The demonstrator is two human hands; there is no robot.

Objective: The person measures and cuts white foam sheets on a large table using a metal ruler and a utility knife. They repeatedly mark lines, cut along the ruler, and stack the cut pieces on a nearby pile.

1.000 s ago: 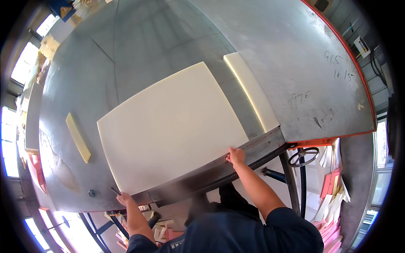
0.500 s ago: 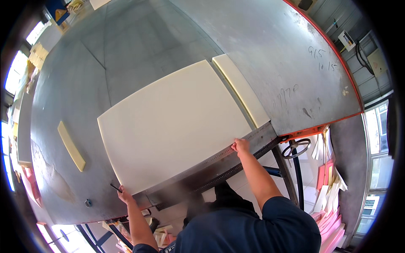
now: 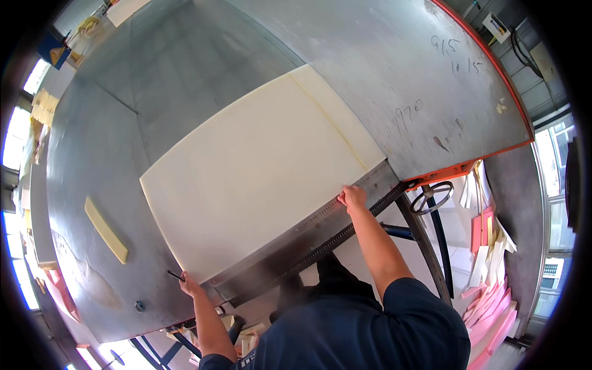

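While a small foam strip [image 3: 106,230] lies off to the left on the metal surface [image 3: 185,74], the left hand [image 3: 189,285] grips the near left corner of the big cream foam sheet [image 3: 259,172] (lying flat), and the right hand [image 3: 352,197] clutches its near right edge.

Both my arms reached up and forward from the lower edge, spread well apart. My left hand [image 3: 188,285] sat low and to the left, its forearm bare and slim in view, its grip closed with a thin dark piece jutting from it. My right hand [image 3: 352,197] was stretched farther out, arm nearly straight, short dark-blue sleeve at the upper arm, fingers [image 3: 345,192] curled down in a pinching grip.
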